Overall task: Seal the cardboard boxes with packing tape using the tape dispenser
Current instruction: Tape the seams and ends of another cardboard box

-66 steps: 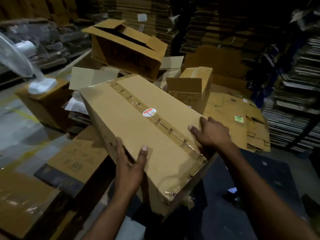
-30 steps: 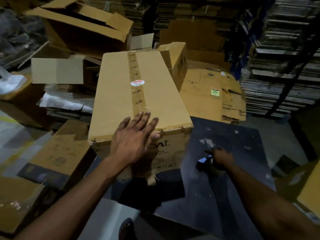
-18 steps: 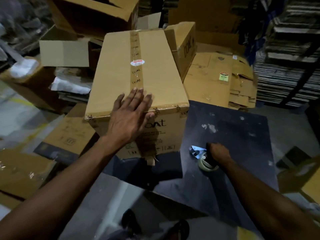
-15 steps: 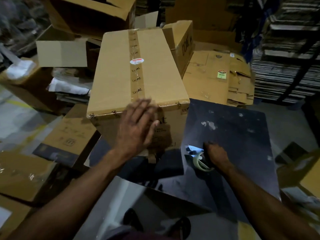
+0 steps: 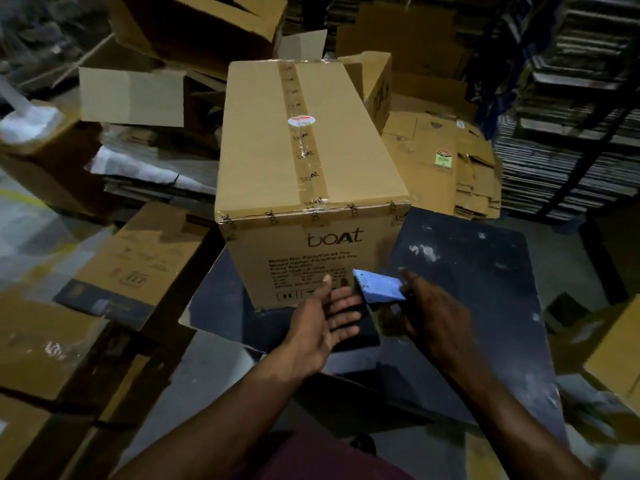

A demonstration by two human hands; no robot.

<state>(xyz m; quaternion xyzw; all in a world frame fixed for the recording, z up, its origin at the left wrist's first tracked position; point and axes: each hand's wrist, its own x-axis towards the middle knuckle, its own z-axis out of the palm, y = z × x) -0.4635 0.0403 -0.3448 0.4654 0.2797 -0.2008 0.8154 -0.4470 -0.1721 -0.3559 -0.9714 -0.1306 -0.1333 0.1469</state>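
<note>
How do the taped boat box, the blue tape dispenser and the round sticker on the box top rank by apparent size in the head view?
1. Taped boat box.
2. Blue tape dispenser, held in the right hand; nearer the camera, still clearly smaller.
3. Round sticker.

Dimly lit storeroom, grey concrete floor (image 5: 221, 382). Stacks of flattened cardboard (image 5: 571, 109) along the right. Dark bench (image 5: 485, 271) in the middle.

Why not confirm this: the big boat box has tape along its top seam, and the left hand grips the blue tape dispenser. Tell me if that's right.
One slip: the head view shows the right hand gripping the blue tape dispenser; the left hand is open beside it. The boat box does have tape along its top seam.
</note>
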